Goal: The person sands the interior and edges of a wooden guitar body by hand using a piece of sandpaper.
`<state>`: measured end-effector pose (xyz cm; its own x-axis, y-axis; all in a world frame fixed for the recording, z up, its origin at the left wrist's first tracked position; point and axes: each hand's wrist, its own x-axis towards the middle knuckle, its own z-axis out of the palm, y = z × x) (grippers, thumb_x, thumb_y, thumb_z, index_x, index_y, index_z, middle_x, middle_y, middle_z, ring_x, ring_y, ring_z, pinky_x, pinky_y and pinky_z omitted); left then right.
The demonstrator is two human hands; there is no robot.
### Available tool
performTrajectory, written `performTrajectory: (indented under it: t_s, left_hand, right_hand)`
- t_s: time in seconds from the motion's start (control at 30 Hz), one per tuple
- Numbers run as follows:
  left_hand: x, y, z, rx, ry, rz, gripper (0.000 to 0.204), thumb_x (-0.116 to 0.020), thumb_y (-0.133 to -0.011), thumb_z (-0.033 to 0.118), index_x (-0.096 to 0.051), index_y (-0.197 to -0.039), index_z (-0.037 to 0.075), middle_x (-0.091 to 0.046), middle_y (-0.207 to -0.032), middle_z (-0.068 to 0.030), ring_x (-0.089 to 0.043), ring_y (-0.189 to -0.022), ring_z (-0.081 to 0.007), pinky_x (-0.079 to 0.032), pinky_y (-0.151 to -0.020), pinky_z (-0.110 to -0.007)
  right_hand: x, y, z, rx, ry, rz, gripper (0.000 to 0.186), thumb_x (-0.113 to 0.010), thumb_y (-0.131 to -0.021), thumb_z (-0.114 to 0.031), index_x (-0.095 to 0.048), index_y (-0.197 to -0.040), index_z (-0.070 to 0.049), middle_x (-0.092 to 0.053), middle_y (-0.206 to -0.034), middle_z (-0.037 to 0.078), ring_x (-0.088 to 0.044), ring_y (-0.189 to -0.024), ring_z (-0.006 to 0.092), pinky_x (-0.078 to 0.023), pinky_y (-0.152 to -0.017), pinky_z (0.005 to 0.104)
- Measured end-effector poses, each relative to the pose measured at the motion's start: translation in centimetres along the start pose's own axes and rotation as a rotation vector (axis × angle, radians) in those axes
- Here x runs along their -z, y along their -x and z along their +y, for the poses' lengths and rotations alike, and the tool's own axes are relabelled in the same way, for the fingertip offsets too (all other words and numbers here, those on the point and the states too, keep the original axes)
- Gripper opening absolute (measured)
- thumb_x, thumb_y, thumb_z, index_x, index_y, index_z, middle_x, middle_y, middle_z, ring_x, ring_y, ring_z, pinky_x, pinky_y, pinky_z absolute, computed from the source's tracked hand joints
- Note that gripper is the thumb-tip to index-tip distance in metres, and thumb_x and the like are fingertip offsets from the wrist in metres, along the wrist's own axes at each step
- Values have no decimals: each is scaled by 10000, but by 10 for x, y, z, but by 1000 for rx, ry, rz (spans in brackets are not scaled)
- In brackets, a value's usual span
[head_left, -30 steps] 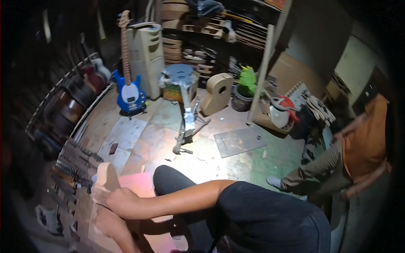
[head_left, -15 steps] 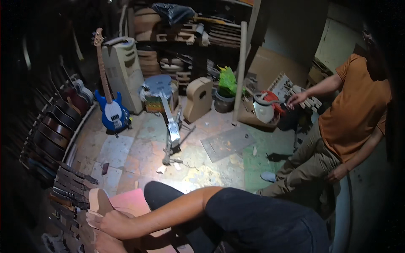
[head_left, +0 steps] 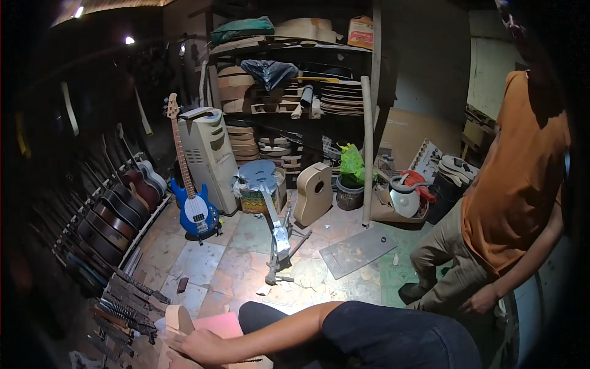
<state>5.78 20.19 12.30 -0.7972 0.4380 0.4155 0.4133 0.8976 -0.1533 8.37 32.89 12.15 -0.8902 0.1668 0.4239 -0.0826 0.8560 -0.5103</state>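
Observation:
My right hand (head_left: 204, 345) reaches in from the lower right, its forearm bare below a dark sleeve. Its fingers close over a pale, curved wooden piece (head_left: 179, 320) at the lower left; the fingertips are partly hard to make out. Beside it lies a flat pink sheet or board (head_left: 222, 325), near my dark-clothed knee. More pale wood shows under my wrist, cut off by the lower edge. My left hand is out of the picture.
Several hand tools (head_left: 120, 310) lie left of my hand. Guitars stand in a rack (head_left: 144, 224) at the left. A blue bass guitar (head_left: 198, 212) leans on a beige cabinet (head_left: 209, 160). An unfinished guitar body (head_left: 312, 195) stands mid-floor. A person in an orange shirt (head_left: 513, 178) stands at the right.
The view has tilted upward, so the scene sits lower. A second hand below my right one has left the picture. The other person's outstretched arm no longer reaches toward the white pot.

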Motion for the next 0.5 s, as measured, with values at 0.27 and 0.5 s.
performTrajectory:
  t_s: [0.27,0.5]
  left_hand:
    - [-28,3,-2,22,-22,-178,297,-667,-996,389,-764,-949,112,-771,-811,-109,-772,-748,-296,-589,-674,-449]
    - [-6,12,-17,240,189,-216,309,-593,-980,303,-697,-1121,49,-772,-850,-173,-752,-741,-388,-558,-801,-541]
  right_hand:
    - [10,9,3,-42,-41,-140,336,-566,-1016,-215,-655,-1309,-77,-743,-890,247,-760,-801,464,-606,-636,572]
    - [30,1,-33,-318,-184,-428,343,-614,-969,-220,-716,-1278,-112,-758,-1100,247,-758,-994,418,-601,-765,521]
